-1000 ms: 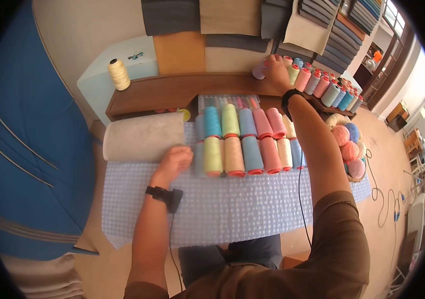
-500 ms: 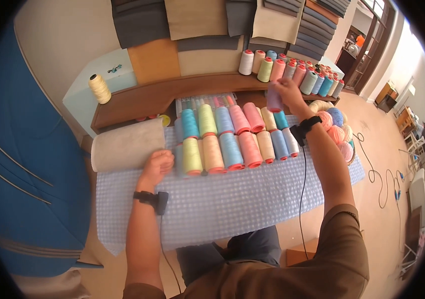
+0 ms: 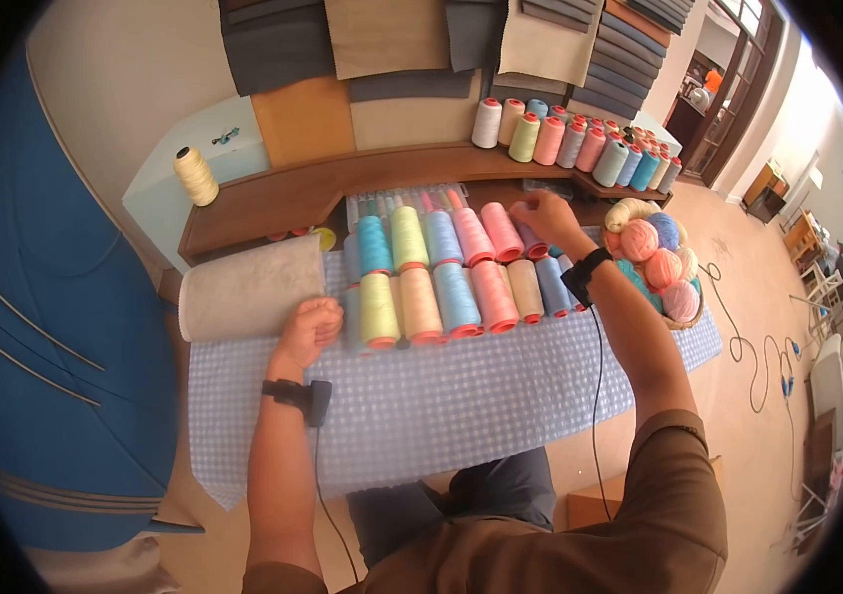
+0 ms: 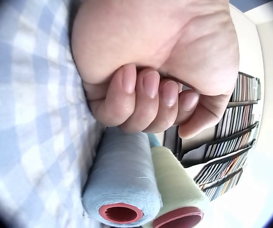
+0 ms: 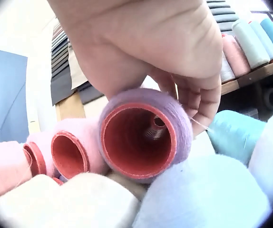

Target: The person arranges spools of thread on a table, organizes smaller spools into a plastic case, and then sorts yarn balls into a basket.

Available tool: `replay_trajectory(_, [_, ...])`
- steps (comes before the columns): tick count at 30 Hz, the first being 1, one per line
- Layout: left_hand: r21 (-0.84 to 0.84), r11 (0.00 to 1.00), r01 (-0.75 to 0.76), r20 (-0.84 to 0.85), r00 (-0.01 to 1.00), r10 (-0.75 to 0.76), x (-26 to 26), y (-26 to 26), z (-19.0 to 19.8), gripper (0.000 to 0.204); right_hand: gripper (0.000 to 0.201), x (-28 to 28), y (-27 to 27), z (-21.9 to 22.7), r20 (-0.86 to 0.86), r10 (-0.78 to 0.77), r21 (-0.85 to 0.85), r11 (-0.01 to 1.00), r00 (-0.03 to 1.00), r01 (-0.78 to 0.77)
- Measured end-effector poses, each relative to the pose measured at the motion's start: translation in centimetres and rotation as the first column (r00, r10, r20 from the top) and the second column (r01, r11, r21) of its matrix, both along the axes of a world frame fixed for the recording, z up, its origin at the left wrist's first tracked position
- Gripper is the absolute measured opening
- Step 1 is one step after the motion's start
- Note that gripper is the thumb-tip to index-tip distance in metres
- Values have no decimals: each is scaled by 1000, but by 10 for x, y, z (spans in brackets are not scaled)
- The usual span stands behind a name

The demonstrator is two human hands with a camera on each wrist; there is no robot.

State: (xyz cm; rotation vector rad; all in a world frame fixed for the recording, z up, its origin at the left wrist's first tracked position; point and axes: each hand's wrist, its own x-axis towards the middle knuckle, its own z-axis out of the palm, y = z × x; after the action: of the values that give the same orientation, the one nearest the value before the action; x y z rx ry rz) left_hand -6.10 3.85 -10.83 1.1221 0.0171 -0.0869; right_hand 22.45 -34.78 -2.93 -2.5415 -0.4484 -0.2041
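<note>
My right hand (image 3: 548, 215) grips a purple thread cone (image 3: 532, 245) at the right part of the back row of cones on the table. In the right wrist view, the purple cone (image 5: 186, 137) lies with its hollow red base towards the camera, thumb and fingers around its far part. Pink cones (image 5: 90, 147) are to its left, a turquoise cone (image 5: 236, 135) to its right. My left hand (image 3: 310, 327) rests on the cloth beside the rows' left end, its fingers curled into the palm around nothing. Close by it are a light blue cone (image 4: 124, 171) and a pale green cone (image 4: 174, 183).
A grey fabric roll (image 3: 253, 287) lies left on the checked tablecloth (image 3: 421, 416). The brown raised shelf (image 3: 392, 170) behind carries many cones at right and a cream cone (image 3: 196, 176) at left. A basket of yarn balls (image 3: 664, 265) stands right.
My right hand has brought the purple cone from the raised shelf down and towards me, into the back row. The left hand stays in place; the head view has shifted.
</note>
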Motion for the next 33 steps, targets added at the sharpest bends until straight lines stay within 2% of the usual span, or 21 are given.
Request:
replay_trajectory(2, [7, 1000, 10, 8, 1000, -10, 1, 1, 0, 31, 52, 0, 0, 16, -18, -53, -54, 997, 998, 52])
replay_trajectory(5, [8, 1000, 18, 8, 1000, -18, 1, 3, -3, 31, 47, 33, -1, 23, 125, -72, -17, 997, 990, 75])
replay_trajectory(6, [7, 1000, 22, 6, 1000, -22, 1, 4, -4, 30, 43, 44, 2, 31, 189, -95, -114, 986, 977, 118])
replay_trajectory(8, [4, 1000, 27, 10, 1000, -27, 2, 5, -5, 30, 45, 65, 11, 41, 317, -74, 20, 997, 946, 72])
replay_trajectory(11, [4, 1000, 26, 11, 1000, -26, 1, 5, -5, 30, 57, 95, 29, 54, 429, -81, -18, 995, 899, 99])
replay_trajectory(14, [-9, 999, 35, 8, 999, -35, 0, 5, -5, 29, 54, 110, 39, 57, 404, -64, -88, 990, 912, 108])
replay_trajectory(18, [-16, 999, 30, 12, 999, -30, 0, 4, -4, 29, 46, 110, 43, 59, 417, -123, -58, 985, 900, 162])
replay_trajectory(21, [-20, 1000, 20, 7, 1000, -20, 1, 2, -5, 31, 42, 109, 35, 43, 544, -118, -10, 989, 831, 147])
replay_trajectory(24, [-5, 1000, 10, -3, 1000, -10, 1, 1, -3, 31, 35, 99, 23, 32, 567, -96, 103, 994, 818, 45])
replay_trajectory(25, [-5, 1000, 16, 4, 1000, -16, 1, 2, -3, 31, 43, 94, 17, 30, 611, -91, 148, 989, 786, 0])
replay_trajectory(28, [-7, 1000, 11, 17, 1000, -11, 1, 2, -3, 31, 43, 80, -13, 33, 383, -213, 330, 940, 899, 82])
replay_trajectory(29, [-6, 1000, 3, 14, 1000, -3, 0, 2, -2, 31, 44, 75, -25, 32, 410, -253, 393, 916, 876, 81])
replay_trajectory(30, [-5, 1000, -2, 11, 1000, 2, 1, 0, -2, 32, 50, 72, -36, 33, 364, -271, 500, 864, 891, 58])
replay_trajectory(32, [-12, 1000, 0, 10, 1000, 0, 1, 1, -3, 33, 50, 47, -43, 47, 133, -251, 752, 656, 959, 67])
replay_trajectory(33, [-14, 1000, 1, 11, 1000, -1, 1, 1, -3, 33, 53, 51, -54, 41, 103, -196, 740, 670, 975, 57])
